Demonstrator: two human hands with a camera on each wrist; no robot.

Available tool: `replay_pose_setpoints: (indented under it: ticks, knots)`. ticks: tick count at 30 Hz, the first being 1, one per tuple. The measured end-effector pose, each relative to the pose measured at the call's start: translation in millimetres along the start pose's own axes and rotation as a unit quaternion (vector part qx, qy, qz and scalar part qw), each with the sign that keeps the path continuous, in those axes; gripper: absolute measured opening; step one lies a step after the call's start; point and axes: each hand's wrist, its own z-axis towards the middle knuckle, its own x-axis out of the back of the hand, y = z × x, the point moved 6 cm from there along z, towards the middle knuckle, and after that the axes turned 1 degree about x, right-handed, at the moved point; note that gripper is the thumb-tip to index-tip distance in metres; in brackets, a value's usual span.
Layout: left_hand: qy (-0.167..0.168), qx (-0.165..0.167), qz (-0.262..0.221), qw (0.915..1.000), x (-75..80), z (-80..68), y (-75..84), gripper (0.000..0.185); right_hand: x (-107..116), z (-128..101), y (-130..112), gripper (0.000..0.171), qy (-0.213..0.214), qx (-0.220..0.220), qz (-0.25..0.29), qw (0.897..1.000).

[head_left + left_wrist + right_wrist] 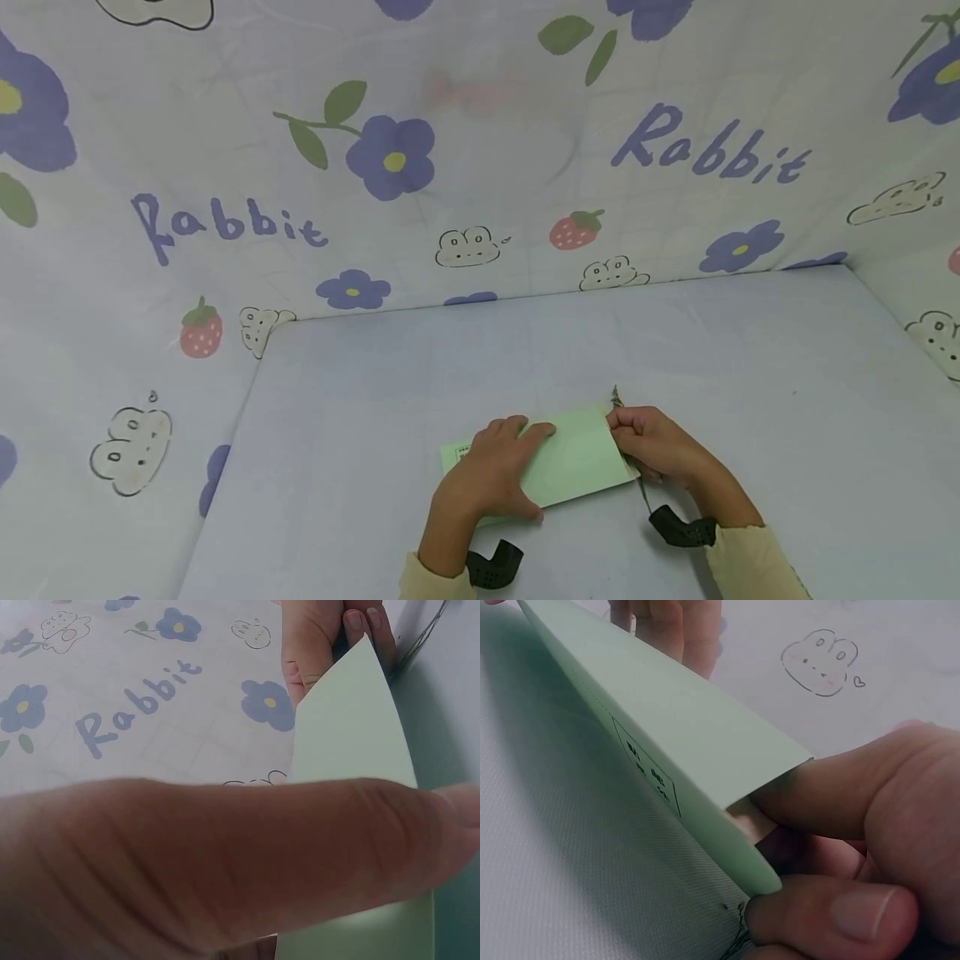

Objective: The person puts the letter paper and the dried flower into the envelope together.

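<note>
Nearest, black curved wrist mounts [682, 527] are worn just short of a pale green, rectangular paper envelope [581, 458]. Over the pale worktop [352, 433], the envelope is gripped across its left part by the left hand [491, 467]; its open right end is pinched by the right hand [660, 443]. Beside that end a thin dried sprig [616, 398] is seen; whether it is held cannot be told. Beyond the envelope, white flower-printed fabric [510, 158] is hung.

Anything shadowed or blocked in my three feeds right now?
Head: soft light, green packet partly covered by the left hand; left wrist: that hand looms large and dim, blocking much of the packet; right wrist: broad shadow on the table.
</note>
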Motion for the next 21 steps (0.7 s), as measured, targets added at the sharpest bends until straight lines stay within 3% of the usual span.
replay_pose_setpoints:
  ticks: [21]
  knots:
    - [0.003,-0.009,0.011,0.9999,-1.7,0.7,1.0,0.101,1.6,0.1,0.8,0.024,0.0,0.002,0.005,1.0]
